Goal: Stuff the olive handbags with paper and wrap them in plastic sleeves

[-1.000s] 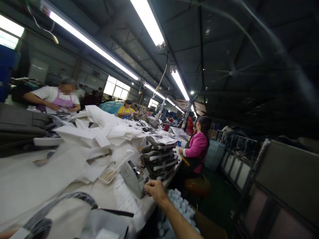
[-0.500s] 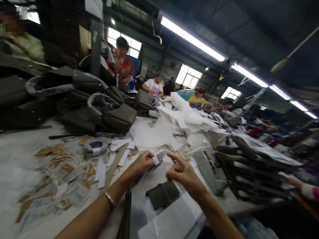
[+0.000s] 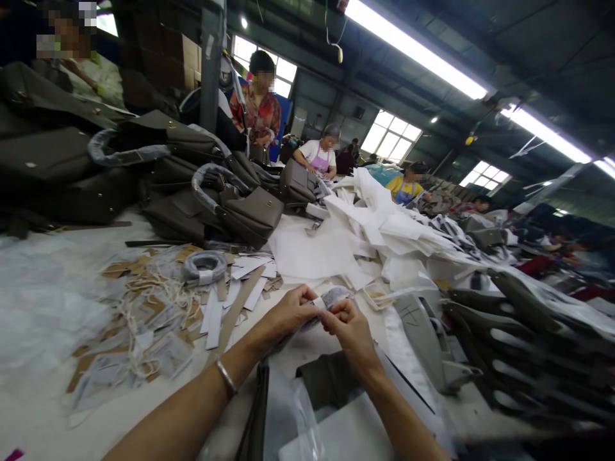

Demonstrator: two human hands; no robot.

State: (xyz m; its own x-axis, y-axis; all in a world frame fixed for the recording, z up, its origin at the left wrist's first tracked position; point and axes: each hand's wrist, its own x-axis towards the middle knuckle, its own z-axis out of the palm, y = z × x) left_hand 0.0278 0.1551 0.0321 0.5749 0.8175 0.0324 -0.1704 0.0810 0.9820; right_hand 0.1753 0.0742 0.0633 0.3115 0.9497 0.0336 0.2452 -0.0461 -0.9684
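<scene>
My left hand (image 3: 291, 313) and my right hand (image 3: 349, 324) meet above the white table (image 3: 43, 301), both pinched on a grey strap wrapped in clear film with a white tape band (image 3: 330, 299). A thin bracelet sits on my left wrist. Just below my hands lies a dark olive bag (image 3: 327, 381) under a clear plastic sheet (image 3: 293, 416).
Olive handbags (image 3: 250, 214) with wrapped handles pile up at the back left. Brown tags with strings (image 3: 144, 307) and a taped coil (image 3: 204, 266) lie to the left. White fabric sheets (image 3: 375, 227) heap in the middle, stacked bag parts (image 3: 523, 339) at right. Several workers sit beyond.
The view swung from the right side of the hall down to the table. My right hand left the table edge, closed in on my left hand, and now pinches the wrapped strap.
</scene>
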